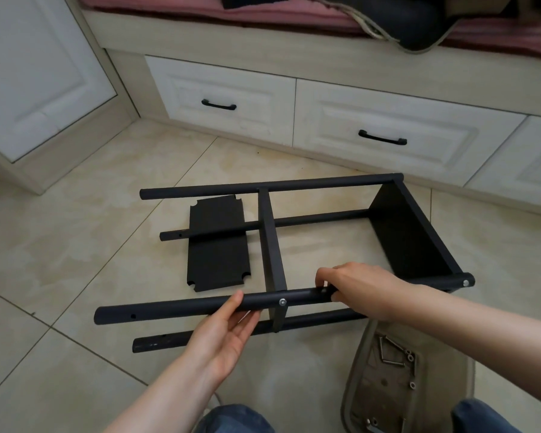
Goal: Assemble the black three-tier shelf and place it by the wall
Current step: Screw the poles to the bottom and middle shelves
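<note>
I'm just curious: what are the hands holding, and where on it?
Both hold the nearest upper pole: left hand left of its middle screw, right hand right of it.

Light: soft brightness is filling the scene.
Shadows: faint ones are lying under the black metal shelf tubes (185,309) on pale glossy floor tiles (75,245).
Distortion: white panelled drawer fronts (388,135) are bowing outward.

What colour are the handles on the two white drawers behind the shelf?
Black; the drawer handles show best in the head view.
</note>
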The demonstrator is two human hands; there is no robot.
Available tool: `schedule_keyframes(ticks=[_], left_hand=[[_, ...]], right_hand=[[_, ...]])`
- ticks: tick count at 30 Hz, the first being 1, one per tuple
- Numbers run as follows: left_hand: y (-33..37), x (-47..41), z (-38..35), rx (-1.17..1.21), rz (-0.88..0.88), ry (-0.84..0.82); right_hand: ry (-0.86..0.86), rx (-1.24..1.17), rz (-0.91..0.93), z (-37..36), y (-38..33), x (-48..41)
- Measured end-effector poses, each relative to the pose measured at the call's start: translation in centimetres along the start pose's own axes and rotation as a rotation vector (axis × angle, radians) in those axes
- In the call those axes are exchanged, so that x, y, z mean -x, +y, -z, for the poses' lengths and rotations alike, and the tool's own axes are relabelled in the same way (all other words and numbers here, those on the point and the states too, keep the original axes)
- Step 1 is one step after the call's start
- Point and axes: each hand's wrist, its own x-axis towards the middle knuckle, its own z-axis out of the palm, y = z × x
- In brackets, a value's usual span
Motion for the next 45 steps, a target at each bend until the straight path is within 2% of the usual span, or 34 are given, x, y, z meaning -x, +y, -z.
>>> schedule_keyframes(ticks=[10,16,22,29,34,36,40,45], left_hand=[[7.2,-0.2,-6.5,-0.142,-0.178,-0.087],[11.1,0.6,-11.2,-0.225,-0.308,-0.147],[14.2,2.6,-13.9,-0.379,-0.477,-0.176],[16.3,6.7,-15.3,-0.636,-0.708,-0.221],[16.9,10.5,-14.6,-0.831,-0.769,-0.225],[16.9,12.1,-13.7,-0.903,-0.776,-0.224],[17.0,15.0,-11.3,-1.018,-0.785,-0.228],[17.0,17.7,-8.2,-1.176,-0.765,-0.228]], right_hand=[[0.223,0.070,-0.105,5.9,-0.5,-1.4],[0.322,-0.056,-0.151,8.1,-0.7,-3.1],[0.419,-0.364,-0.203,8.6,-2.0,-4.1],[0.413,-0.648,-0.172,10.1,-4.2,-3.1],[0.129,-0.774,-0.027,12.2,-4.8,-0.3],[0.162,-0.715,-0.010,13.2,-4.5,1.1],[0.311,-0.712,-0.139,14.9,-3.3,3.6],[0.335,-0.679,-0.251,15.0,-2.8,5.7]])
